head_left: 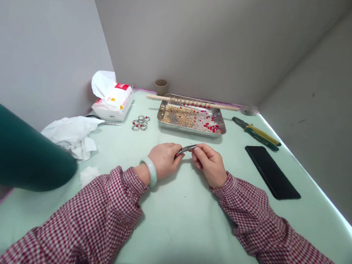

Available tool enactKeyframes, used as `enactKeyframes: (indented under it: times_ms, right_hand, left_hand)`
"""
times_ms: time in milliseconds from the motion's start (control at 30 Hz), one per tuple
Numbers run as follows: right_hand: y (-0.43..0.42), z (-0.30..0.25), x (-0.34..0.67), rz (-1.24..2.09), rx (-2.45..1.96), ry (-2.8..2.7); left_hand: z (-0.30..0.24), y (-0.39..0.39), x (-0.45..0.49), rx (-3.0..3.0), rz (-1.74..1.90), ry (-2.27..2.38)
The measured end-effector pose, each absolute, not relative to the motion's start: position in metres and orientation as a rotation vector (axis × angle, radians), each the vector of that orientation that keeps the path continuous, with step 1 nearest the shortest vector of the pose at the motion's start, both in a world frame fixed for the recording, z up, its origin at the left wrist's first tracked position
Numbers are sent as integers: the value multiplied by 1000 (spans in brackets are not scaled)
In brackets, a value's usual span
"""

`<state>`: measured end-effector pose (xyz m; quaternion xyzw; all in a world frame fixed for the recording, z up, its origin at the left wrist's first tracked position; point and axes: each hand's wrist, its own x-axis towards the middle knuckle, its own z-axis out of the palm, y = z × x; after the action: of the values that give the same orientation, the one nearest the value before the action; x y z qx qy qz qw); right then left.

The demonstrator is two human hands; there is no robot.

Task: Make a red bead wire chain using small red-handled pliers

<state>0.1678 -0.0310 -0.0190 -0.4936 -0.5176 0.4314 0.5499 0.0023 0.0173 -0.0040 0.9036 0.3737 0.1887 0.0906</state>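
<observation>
Metal tray (191, 130) on table. L hand (163, 160), nearside of tray's L end, wrapped tight round small pliers (186, 149). R hand (210, 164), nearside of tray's R end, thumb & finger pinched tog. at pliers' tip; contents too small to tell. Pliers: nearside of tray's middle, handles inside L grip, nose poking out twd R pinch. Beaded rings (140, 123) L of tray. Red beads (212, 126) in tray's R half.
</observation>
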Motion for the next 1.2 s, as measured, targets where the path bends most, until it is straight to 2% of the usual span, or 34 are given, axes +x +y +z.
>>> enactKeyframes:
  times_ms: [433,900,1200]
  right_hand:
    - [-30,-20,169,960,-1209,-1211]
    - [-31,-21,172,1263,-1090,-1182]
    - [-32,-21,172,1004,-1171,-1285]
  left_hand:
    - [-3,15,2,2700,533,1181]
    - [-3,15,0,2618,620,1086]
    - [-4,15,0,2620,645,1054]
